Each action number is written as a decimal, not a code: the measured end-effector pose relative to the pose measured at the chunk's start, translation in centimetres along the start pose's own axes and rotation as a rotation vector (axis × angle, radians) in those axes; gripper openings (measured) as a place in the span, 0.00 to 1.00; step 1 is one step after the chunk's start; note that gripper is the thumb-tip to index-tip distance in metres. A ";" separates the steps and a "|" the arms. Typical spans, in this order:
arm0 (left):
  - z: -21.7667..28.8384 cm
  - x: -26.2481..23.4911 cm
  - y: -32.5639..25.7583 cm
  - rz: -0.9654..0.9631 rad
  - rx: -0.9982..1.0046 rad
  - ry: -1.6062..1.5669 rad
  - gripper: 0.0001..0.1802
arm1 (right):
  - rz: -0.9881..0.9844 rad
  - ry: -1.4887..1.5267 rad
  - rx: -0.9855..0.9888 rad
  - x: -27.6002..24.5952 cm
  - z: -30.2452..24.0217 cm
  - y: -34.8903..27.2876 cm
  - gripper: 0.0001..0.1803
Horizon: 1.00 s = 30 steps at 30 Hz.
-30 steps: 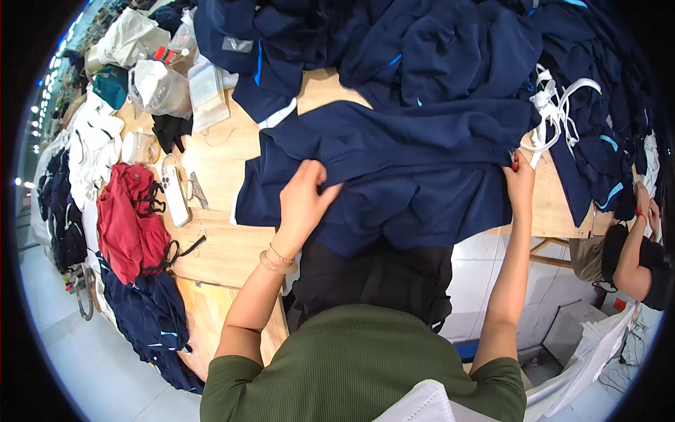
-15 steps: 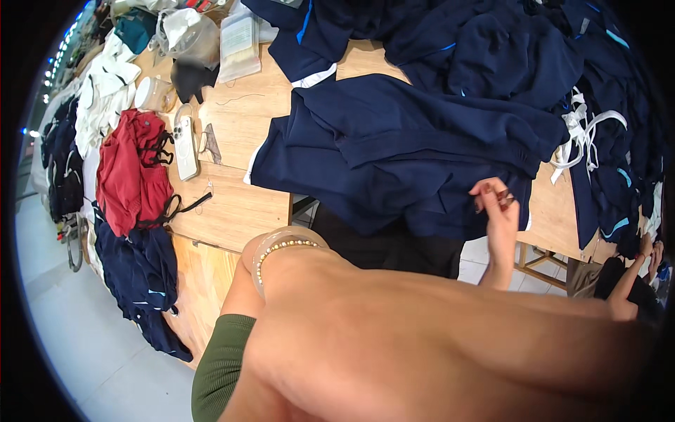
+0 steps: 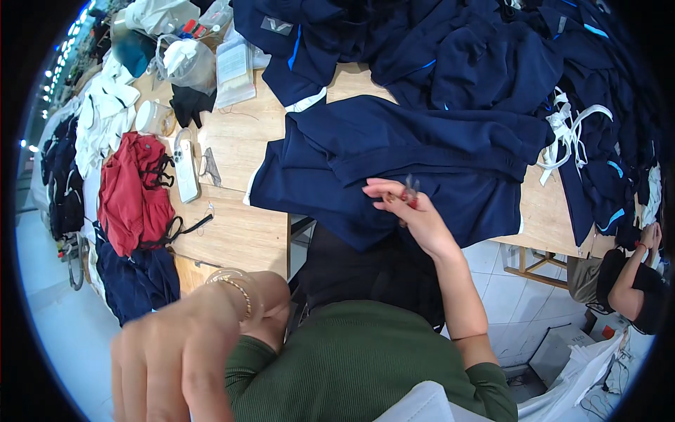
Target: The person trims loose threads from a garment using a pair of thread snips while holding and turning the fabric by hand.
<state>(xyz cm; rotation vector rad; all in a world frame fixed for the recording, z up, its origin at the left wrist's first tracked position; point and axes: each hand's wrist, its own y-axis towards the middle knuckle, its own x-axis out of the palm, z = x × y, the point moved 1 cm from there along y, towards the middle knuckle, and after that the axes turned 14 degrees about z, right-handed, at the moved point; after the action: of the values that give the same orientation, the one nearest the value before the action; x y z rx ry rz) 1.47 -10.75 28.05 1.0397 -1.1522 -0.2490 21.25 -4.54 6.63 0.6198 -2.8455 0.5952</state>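
Observation:
A pair of small thread snips with a grey metal tip and a bit of red sits in my right hand, whose fingers curl round it. That hand hovers over the near edge of a dark navy garment, which lies folded on the wooden table and hangs partly over its front. A long band or seam runs across the cloth. My left hand, with a gold bracelet and a clear bangle at the wrist, is raised close to the camera at the lower left. Its fingers extend downward, slightly blurred, with nothing seen in them.
Navy garments pile up at the back and right, beside white tapes. Left on the table lie a red garment, a phone, a clear jar and plastic bags. Another person's arm shows far right.
My left arm, which stretched across the lower view, has swung to the lower left. My right hand has moved left over the navy garment, bringing the snips along.

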 end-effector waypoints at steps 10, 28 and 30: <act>10.0 -17.5 -11.2 0.274 -0.805 2.420 0.20 | 0.146 0.243 -0.086 3.8 0.3 6.3 0.22; 15.6 -18.9 -3.0 0.831 -0.122 1.656 0.10 | 0.687 -0.292 -0.977 -9.5 -17.8 -1.7 0.32; 17.5 -24.7 -7.0 0.720 -0.230 2.036 0.09 | 0.665 -0.279 -0.758 -11.9 -13.1 0.6 0.32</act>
<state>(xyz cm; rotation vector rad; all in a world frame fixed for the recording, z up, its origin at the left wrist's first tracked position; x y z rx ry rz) -21.66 -8.17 7.54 0.1968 0.4611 1.0470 32.75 5.78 15.41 -0.4096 -3.1501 -0.5596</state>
